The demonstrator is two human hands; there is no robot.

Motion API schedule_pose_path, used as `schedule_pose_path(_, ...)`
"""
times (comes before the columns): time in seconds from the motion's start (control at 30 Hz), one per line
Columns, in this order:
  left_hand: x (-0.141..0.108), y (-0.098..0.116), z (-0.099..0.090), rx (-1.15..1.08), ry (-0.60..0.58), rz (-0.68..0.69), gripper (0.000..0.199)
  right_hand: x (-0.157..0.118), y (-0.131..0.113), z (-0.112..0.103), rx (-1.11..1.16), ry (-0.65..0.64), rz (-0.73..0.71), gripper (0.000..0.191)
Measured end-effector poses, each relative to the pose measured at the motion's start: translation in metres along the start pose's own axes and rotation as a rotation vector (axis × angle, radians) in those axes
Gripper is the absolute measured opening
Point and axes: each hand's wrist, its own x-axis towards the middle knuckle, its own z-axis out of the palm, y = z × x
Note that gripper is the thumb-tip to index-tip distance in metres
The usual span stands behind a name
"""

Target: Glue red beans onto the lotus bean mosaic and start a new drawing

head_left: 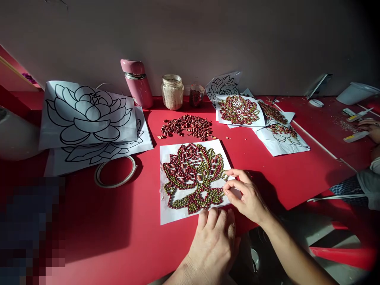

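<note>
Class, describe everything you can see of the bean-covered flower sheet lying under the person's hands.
The flower sheet is white paper lying flat on the red table, near its front edge. A lotus outline is filled with dark red beans and edged with small green ones. The left hand rests fingertips on its lower edge; the right hand pinches at its right side. A pile of red beans lies just beyond it, apart.

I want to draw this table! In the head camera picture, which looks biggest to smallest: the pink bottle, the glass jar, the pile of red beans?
1. pile of red beans
2. pink bottle
3. glass jar
</note>
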Motion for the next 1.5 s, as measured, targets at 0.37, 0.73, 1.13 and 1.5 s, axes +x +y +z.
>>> schedule_pose_path(0.37, -0.002, -0.001, 0.004, 0.009, 0.028, 0.003, 0.035, 0.002, 0.003, -0.001, 0.013, 0.013, 0.074, 0.012)
schedule_pose_path(0.73, -0.001, -0.001, 0.004, 0.012, 0.055, 0.006, 0.027, 0.005, 0.003, 0.004, -0.022, -0.033, 0.106, 0.018)
schedule_pose_path(1.13, 0.0, -0.006, 0.011, 0.018, 0.239, 0.033, 0.043, 0.026, 0.007, -0.009, 0.183, 0.078, 0.191, 0.014)
schedule_pose_path(1.5, 0.006, 0.009, 0.058, 0.019, 0.634, -0.234, 0.018, 0.169, 0.02, 0.038, 0.043, 0.01, 0.136, 0.015)
